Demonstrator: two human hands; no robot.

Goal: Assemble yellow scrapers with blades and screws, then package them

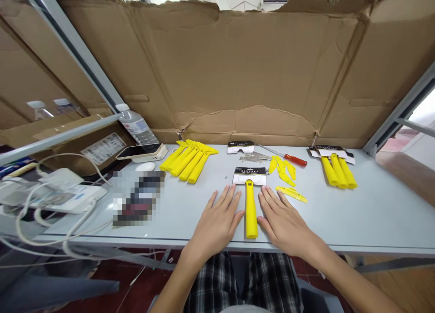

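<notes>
My left hand (pixel 219 220) lies flat on the grey table, fingers stretched forward, holding nothing. On the other side, my right hand (pixel 282 218) rests palm down with its fingers extended. Between them lies a yellow-handled tool (pixel 251 211), its upper end covered by a black and white header card (pixel 249 175). Both thumbs are close beside the handle. Past my right fingertips are loose yellow plastic pieces (pixel 281 169) and another flat yellow piece (pixel 291 194). Thin metal blades (pixel 255 157) lie behind the card, near a screwdriver with a red handle (pixel 295 160).
Several yellow handles (pixel 190 161) lie in a row at the left. Carded yellow tools (pixel 338 171) are grouped at the right. A stack of header cards (pixel 240 146) lies at the back. A phone (pixel 139 151), a water bottle (pixel 137 125) and a power strip (pixel 73 199) with cables occupy the left side.
</notes>
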